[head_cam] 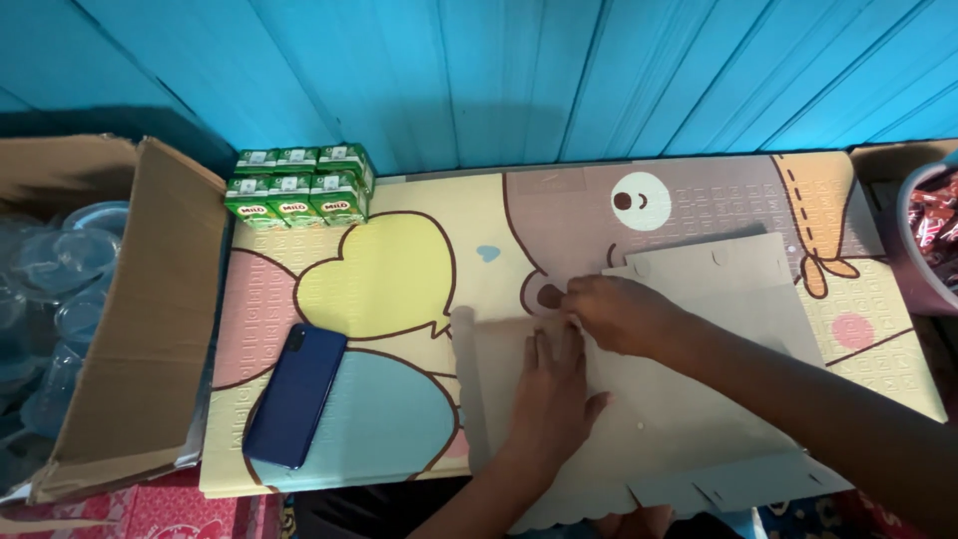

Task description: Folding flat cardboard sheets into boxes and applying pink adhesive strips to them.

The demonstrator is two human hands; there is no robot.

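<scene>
Lying nearest the camera is a flat sheet of pale cardboard [689, 399], an unfolded box blank with tabs along its near edge, spread over a foam play mat [399, 269] printed with pastel cartoon shapes — yellow, pink, light blue and a grey-brown animal face. The mat covers the low surface almost edge to edge; whether a desk or the floor lies beneath it cannot be told. At the very bottom left, a strip of red patterned cloth [170, 509] shows under the mat.

The left hand [554, 399] comes in from the bottom edge and lies palm down on the cardboard, fingers straight and together, pressing the sheet flat; its grip is fully spread and closes on nothing. The right hand [619, 311] reaches in from the lower right, forearm crossing the sheet, and its fingertips are drawn together just beyond the left hand's fingertips, pinching a fold or edge of the cardboard — a tight grip on the sheet itself.

Left of the hands, a dark blue phone [295, 393] lies face down on the mat, tilted, well apart from the cardboard. Further left stands an open brown carton [140, 319], one flap resting against the mat, with clear plastic lids or cups [60, 269] inside it. At the far left corner of the mat sits a pack of small green drink cartons [299, 185]. On the right edge, a pink tub [923, 250] holds red wrappers. Behind everything runs a wall [559, 70] of bright blue boards.
</scene>
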